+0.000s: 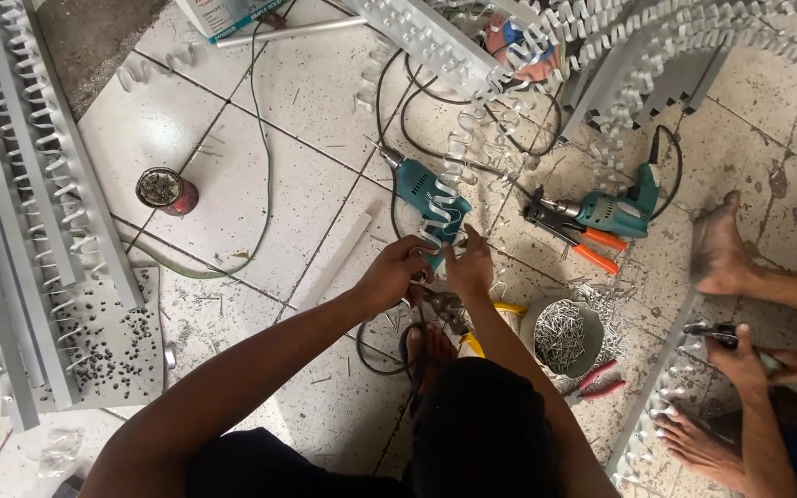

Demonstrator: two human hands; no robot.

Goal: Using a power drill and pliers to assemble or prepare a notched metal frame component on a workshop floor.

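Worn white floor tiles (260,175), littered with scraps and cables, are carrying all the work. Near the middle, the person's left hand (397,270) and right hand (469,267) are meeting on a white spiral strip (449,175), a coiled curl that is running up over a teal electric drill (428,195) lying on the floor; both hands are closing their fingers around the strip's lower end, pinching it between them. Just below the hands, pliers with yellow handles (461,318) are lying by the person's foot, and a bowl of nails (562,334) is sitting just beside to the right. A second teal drill (606,214) and orange-handled pliers (590,247) are resting further right. Long grey slotted rails (39,184) fitted with the same white coils are lining the left edge. A red tin can (167,191) is standing apart on the left. At the right edge, another person's hand (740,355) is gripping a tool over another rail.
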